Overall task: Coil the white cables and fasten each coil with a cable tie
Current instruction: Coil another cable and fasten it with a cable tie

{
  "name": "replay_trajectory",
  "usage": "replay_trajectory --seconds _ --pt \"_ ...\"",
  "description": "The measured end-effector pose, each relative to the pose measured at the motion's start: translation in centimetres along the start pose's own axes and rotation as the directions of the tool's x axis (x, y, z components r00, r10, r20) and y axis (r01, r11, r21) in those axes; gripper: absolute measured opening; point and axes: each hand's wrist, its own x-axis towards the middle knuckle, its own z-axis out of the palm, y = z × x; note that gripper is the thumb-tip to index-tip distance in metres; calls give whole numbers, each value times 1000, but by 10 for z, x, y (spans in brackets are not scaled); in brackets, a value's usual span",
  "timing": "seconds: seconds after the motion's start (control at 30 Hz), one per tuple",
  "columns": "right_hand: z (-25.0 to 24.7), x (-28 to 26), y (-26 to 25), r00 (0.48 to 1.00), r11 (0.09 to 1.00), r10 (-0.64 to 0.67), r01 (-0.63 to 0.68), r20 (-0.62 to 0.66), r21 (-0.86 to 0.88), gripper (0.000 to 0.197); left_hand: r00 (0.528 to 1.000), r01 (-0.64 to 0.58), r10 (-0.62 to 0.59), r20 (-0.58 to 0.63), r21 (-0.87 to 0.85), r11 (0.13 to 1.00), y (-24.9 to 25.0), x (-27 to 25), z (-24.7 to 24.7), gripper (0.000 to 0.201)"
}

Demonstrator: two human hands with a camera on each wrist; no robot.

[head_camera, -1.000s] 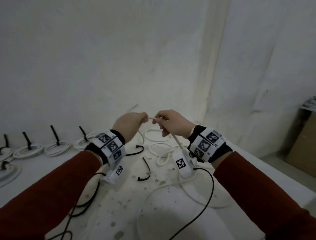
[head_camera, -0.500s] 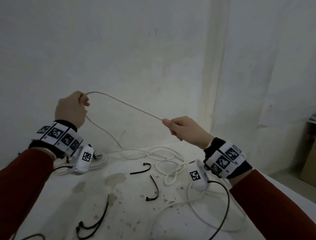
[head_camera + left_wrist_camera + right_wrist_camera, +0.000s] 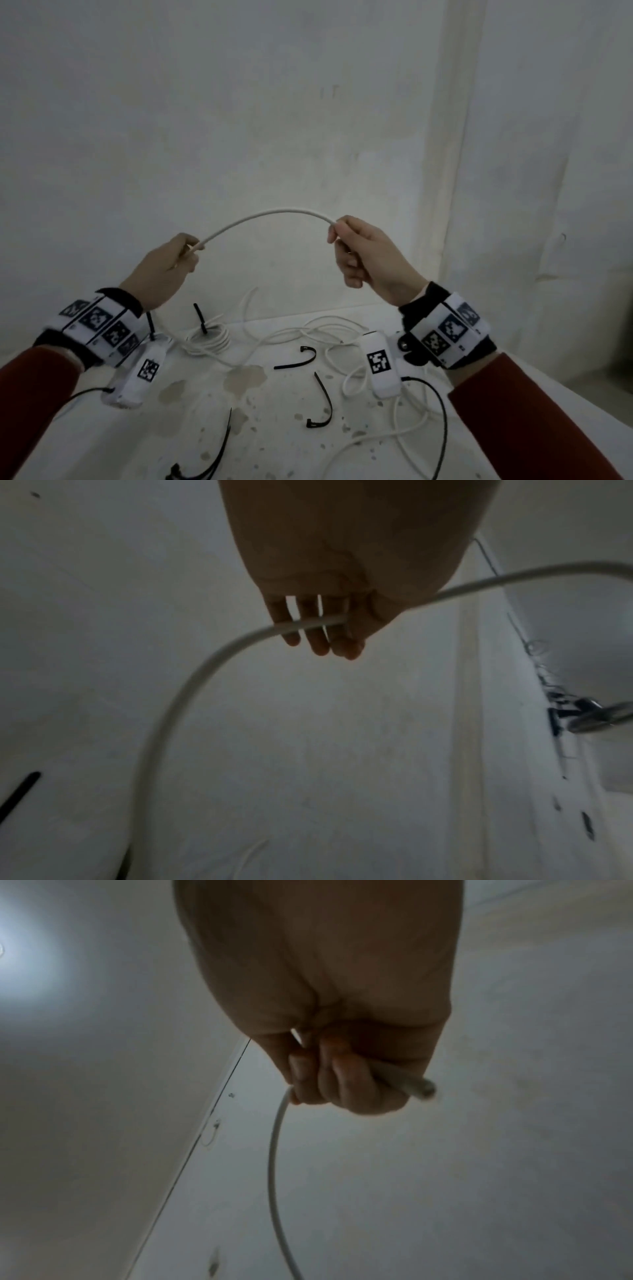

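Since half a second ago both hands have drawn closer and levelled, and what was a sloping span of cable now humps upward between them. I have my right hand (image 3: 368, 255) curled tight round the white cable (image 3: 274, 215) close to its free end, which pokes out past my fist in the right wrist view. I keep my left hand (image 3: 168, 265) looser: the cable lies across its fingers (image 3: 310, 626) with the thumb on it. From the left hand the cable drops away to the loose tangle (image 3: 329, 334) on the tabletop (image 3: 267, 445). So the span runs side to side, left of the right hand. The left hand is nearer the slack, and I judge it should feed the next loop across. Near the tangle lie black cable ties (image 3: 296, 356) and a finished coil (image 3: 209, 339).
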Motion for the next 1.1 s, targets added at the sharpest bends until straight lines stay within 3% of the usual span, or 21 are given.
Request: replay_trajectory --seconds 0.1,0.17,0.27,0.33,0.47,0.6,0.73,0.87,0.97,1.03,1.1 --pt "15 4 -2 998 992 65 -67 17 111 28 994 -101 107 29 -160 982 13 -14 -2 8" --pt "17 6 -3 983 933 146 -174 110 314 31 982 -181 187 18 -165 969 10 -17 -8 19" --pt "13 5 -5 956 699 107 -269 275 663 25 975 -219 222 7 -148 964 -1 -21 -17 39" --pt "10 3 -6 954 540 23 -264 300 799 21 975 -221 220 -17 -108 969 -4 -24 -21 37" --pt "9 0 -18 970 344 -130 -148 204 927 28 982 -189 187 -27 -113 975 -5 -27 -21 16" --pt "18 3 -34 982 324 -188 80 -18 943 29 968 -248 248 32 -11 969 5 -26 -12 27" --pt "38 11 -42 946 567 -251 314 -204 762 20 938 -345 331 100 182 921 29 -27 3 23" --pt "49 24 -36 871 675 -349 489 -345 552 6 866 -500 451 215 341 796 37 -30 6 31" --pt "50 37 -22 815 847 -476 526 -332 77 10 801 -599 528 282 387 701 44 -33 11 53" --pt "47 40 -10 806 805 -566 495 -173 -326 11 785 -619 553 280 403 674 46 -32 11 61" --pt "44 38 1 820 573 -559 489 123 -658 10 775 -629 573 265 415 658 47 -30 8 61"
